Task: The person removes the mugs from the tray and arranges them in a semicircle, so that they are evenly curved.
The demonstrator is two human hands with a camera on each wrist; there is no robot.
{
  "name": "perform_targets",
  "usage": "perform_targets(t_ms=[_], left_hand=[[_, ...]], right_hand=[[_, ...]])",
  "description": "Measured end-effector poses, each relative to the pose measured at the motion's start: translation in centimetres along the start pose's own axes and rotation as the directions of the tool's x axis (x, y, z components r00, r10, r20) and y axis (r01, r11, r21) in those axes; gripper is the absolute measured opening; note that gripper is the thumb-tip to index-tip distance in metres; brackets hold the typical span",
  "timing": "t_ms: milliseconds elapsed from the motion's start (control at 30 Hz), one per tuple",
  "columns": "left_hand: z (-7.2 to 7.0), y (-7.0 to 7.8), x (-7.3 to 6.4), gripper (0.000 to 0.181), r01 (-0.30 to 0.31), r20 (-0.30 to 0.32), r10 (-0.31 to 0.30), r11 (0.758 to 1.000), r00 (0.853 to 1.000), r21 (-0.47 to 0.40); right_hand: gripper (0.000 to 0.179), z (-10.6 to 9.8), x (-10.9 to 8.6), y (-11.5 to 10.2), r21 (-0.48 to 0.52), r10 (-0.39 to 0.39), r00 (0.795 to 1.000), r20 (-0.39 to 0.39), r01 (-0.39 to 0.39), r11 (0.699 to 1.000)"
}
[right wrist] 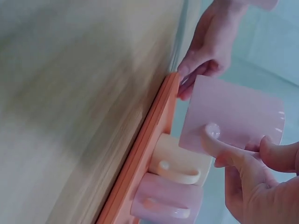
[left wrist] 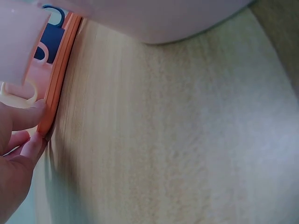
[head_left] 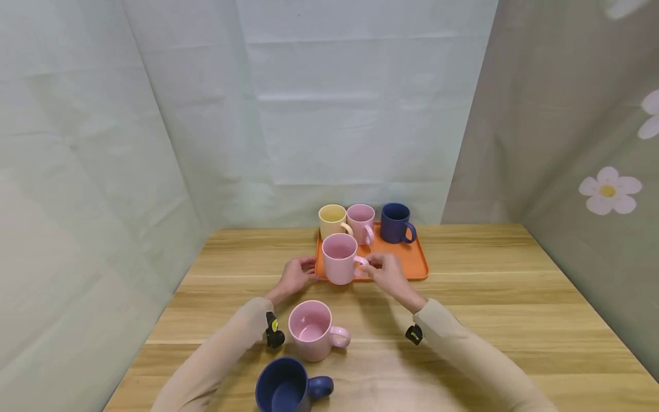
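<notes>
My right hand (head_left: 386, 273) grips a pink mug (head_left: 339, 268) by its handle. In the right wrist view that mug (right wrist: 233, 109) hangs above the orange tray (right wrist: 161, 112), thumb and fingers round the handle. My left hand (head_left: 297, 276) pinches the front left corner of the tray (head_left: 401, 260); the left wrist view has the thumb on the rim (left wrist: 56, 88) and fingertips under it. Along the tray's back stand a yellow mug (head_left: 332, 214), another pink mug (head_left: 360, 214) and a dark blue mug (head_left: 395, 226), all upright.
Nearer on the wooden table (head_left: 489, 320), between my forearms, stand a third pink mug (head_left: 311, 335) and a second dark blue mug (head_left: 283, 386), handles to the right. Pale cloth (head_left: 350, 114) hangs behind the table and at both sides.
</notes>
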State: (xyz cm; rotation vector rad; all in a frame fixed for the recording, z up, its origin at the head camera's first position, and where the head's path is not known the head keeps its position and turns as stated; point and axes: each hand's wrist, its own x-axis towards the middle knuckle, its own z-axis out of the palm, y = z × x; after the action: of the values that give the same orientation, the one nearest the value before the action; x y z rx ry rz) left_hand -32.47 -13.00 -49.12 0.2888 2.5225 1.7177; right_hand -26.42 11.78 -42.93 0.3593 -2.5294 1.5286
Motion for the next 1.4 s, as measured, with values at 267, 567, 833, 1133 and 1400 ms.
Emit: perform_targets(t_ms=[267,567,833,1133,1400], left_hand=[[-0.3,0.1,0.4,0.054,-0.041,0.003,0.041,0.999,0.999,0.023],[-0.7,1.0,0.0,0.054,-0.041,0.016,0.040,0.999,0.999,0.033],[-0.4,0.4,0.0,0.057,-0.030,0.006,0.029,0.999,1.000,0.026],[-0.1,0.2,-0.2,0.054,-0.034,-0.016,0.035,0.997,0.999,0.066],[0.1,0.1,-0.4,0.054,-0.044,-0.005,0.044,0.997,0.999,0.061]], right_hand=[[0.005,-0.7,-1.9,-0.5,-0.018,-0.025,0.998,0.049,0.026,1.000],[0.005,-1.2,-3.4,0.2,-0.050,-0.049,0.996,0.080,0.053,0.997],[0.005,-1.5,-5.0,0.4,-0.032,0.012,0.990,0.143,-0.007,0.999],[0.004,-1.1,-6.1,0.8,-0.022,0.024,0.985,0.169,-0.021,1.000],[0.006,-0.7,-6.8,1.3,-0.038,0.022,0.987,0.162,-0.017,0.999]])
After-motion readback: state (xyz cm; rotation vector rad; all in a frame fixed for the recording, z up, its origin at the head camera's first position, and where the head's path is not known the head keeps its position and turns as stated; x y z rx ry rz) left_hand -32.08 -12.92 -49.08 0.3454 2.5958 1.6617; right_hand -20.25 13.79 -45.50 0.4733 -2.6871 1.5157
